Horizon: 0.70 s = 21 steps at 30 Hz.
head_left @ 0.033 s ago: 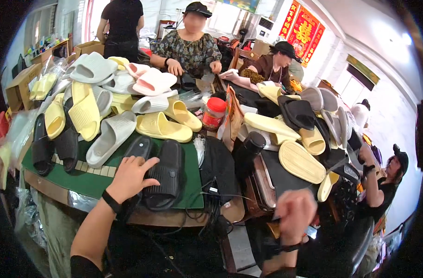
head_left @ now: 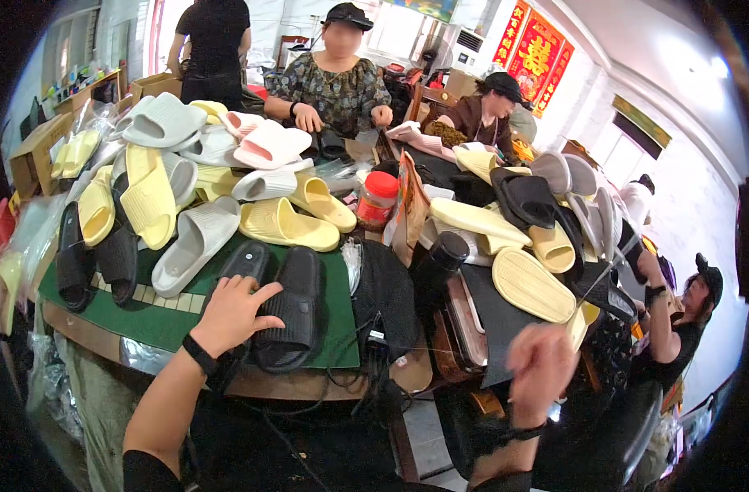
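- The left hand (head_left: 231, 312) is laid flat, fingers spread, on a black slipper (head_left: 291, 316) on the green mat (head_left: 170, 324) of the tabletop.
- The right hand (head_left: 541, 361) is blurred; whether it grips anything cannot be told.
- The slipper is judged light, soft and bendy, best gripped by its strap.

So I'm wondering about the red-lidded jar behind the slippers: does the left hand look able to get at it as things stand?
Probably yes. The left hand rests on a black slipper at the mat's near edge; the red-lidded jar stands farther back, its top exposed. Only low yellow slippers lie between, so reaching over them looks possible.
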Each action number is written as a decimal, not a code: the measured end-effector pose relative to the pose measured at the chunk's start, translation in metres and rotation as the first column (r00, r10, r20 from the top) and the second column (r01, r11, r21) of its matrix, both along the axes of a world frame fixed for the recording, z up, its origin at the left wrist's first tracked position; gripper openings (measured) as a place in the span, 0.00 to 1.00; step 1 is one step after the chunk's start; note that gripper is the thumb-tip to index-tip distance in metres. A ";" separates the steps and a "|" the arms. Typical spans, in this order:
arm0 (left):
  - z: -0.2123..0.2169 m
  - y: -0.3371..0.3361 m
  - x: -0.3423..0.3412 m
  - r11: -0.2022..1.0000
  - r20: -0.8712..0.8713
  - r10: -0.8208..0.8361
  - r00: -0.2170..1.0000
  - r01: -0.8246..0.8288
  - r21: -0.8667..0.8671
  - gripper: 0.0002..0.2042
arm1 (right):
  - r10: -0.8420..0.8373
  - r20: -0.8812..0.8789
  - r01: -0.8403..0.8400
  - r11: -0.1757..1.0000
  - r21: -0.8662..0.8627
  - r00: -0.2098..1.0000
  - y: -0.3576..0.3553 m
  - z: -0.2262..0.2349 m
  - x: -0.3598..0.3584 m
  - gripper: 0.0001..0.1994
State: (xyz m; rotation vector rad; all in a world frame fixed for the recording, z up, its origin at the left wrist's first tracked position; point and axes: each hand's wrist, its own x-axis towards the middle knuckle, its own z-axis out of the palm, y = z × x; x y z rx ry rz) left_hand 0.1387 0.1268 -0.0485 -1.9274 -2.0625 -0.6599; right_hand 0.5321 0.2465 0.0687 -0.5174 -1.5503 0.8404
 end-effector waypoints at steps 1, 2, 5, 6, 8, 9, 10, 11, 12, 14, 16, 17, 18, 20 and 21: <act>-0.003 0.008 0.000 0.999 -0.014 -0.025 1.000 0.025 -0.048 0.27 | -0.018 -0.150 0.027 0.998 0.058 0.989 0.012 0.021 0.001 0.14; -0.005 0.012 -0.002 0.998 -0.015 -0.029 0.999 0.029 -0.048 0.27 | -0.059 -0.123 0.073 0.991 0.113 0.991 0.026 0.044 0.016 0.14; -0.013 0.013 -0.011 0.999 0.033 -0.045 0.998 0.044 0.005 0.24 | -0.661 0.066 0.610 0.722 0.327 0.747 0.119 0.094 0.079 0.13; -0.010 0.012 -0.010 0.999 0.032 -0.038 0.999 0.038 0.005 0.24 | -0.438 -0.210 0.460 0.885 0.068 0.874 0.161 0.109 0.107 0.12; -0.003 0.010 -0.009 0.997 0.000 -0.061 0.998 0.061 0.041 0.24 | -0.535 -0.169 0.536 0.843 -0.038 0.828 0.241 0.137 0.197 0.15; -0.003 0.004 -0.013 0.996 -0.016 -0.056 0.998 0.057 0.069 0.25 | -0.570 0.134 0.562 0.822 0.097 0.811 0.253 0.152 0.193 0.16; 0.000 -0.003 -0.014 0.998 -0.008 -0.003 1.000 0.004 0.063 0.25 | -0.526 0.143 0.517 0.851 0.096 0.839 0.267 0.139 0.179 0.16; 0.007 -0.011 -0.012 0.994 -0.006 -0.031 0.999 0.032 0.106 0.25 | -0.526 0.181 0.509 0.851 0.134 0.831 0.284 0.134 0.167 0.17; 0.015 -0.022 -0.009 0.988 -0.003 -0.041 0.999 0.041 0.149 0.26 | -0.512 0.219 0.482 0.858 0.175 0.831 0.303 0.130 0.146 0.17; 0.036 -0.041 -0.013 0.984 -0.041 0.005 0.999 0.002 0.180 0.26 | -0.473 0.288 0.405 0.875 0.265 0.833 0.336 0.126 0.088 0.17; 0.060 -0.057 -0.032 0.978 -0.112 0.071 0.991 -0.047 0.201 0.26 | -0.439 0.342 0.313 0.877 0.364 0.831 0.360 0.132 0.021 0.18; 0.074 -0.063 -0.046 0.974 -0.144 0.122 0.982 -0.090 0.209 0.26 | -0.431 0.364 0.272 0.869 0.412 0.825 0.366 0.133 -0.010 0.18; 0.090 -0.071 -0.064 0.969 -0.180 0.167 0.969 -0.128 0.211 0.26 | -0.428 0.383 0.235 0.859 0.455 0.819 0.369 0.135 -0.038 0.18; 0.113 -0.089 -0.111 0.928 -0.230 0.331 0.915 -0.272 0.253 0.27 | -0.449 0.403 0.189 0.820 0.540 0.797 0.368 0.140 -0.075 0.19; 0.131 -0.097 -0.131 0.905 -0.249 0.400 0.882 -0.338 0.257 0.27 | -0.476 0.411 0.182 0.796 0.578 0.778 0.367 0.141 -0.080 0.19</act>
